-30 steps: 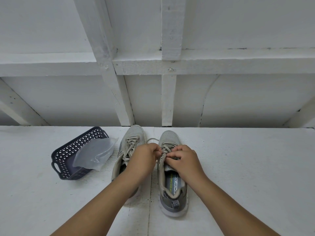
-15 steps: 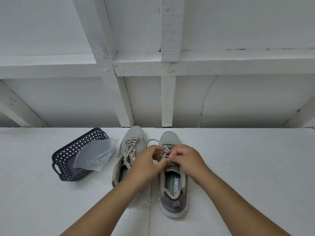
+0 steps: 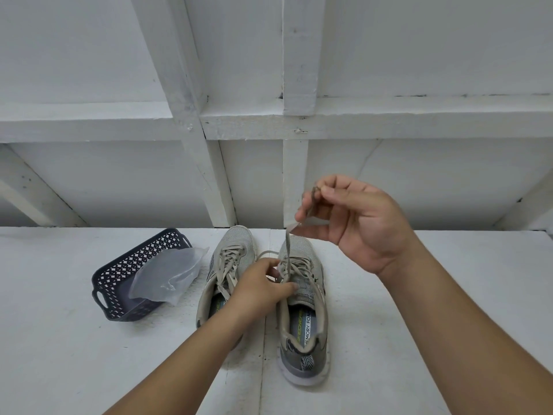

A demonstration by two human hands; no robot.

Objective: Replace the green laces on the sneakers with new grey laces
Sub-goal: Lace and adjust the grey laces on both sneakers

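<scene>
Two grey sneakers stand side by side on the white surface, toes away from me. The left sneaker (image 3: 230, 265) is fully laced. On the right sneaker (image 3: 302, 322) my left hand (image 3: 263, 289) rests over the eyelets and pinches the lacing near the tongue. My right hand (image 3: 353, 226) is raised above the shoe and pinches the free end of its pale greyish lace (image 3: 287, 244), which runs taut from the fingers down to the eyelets. The other lace end curves toward the left sneaker.
A dark perforated plastic basket (image 3: 119, 280) lies to the left of the shoes, holding a clear plastic bag (image 3: 164, 274). A white wall with wooden beams rises right behind the shoes' toes.
My right hand has lifted up and to the right, drawing one lace end out of the knot. My left hand stays on the right sneaker's lacing.
</scene>
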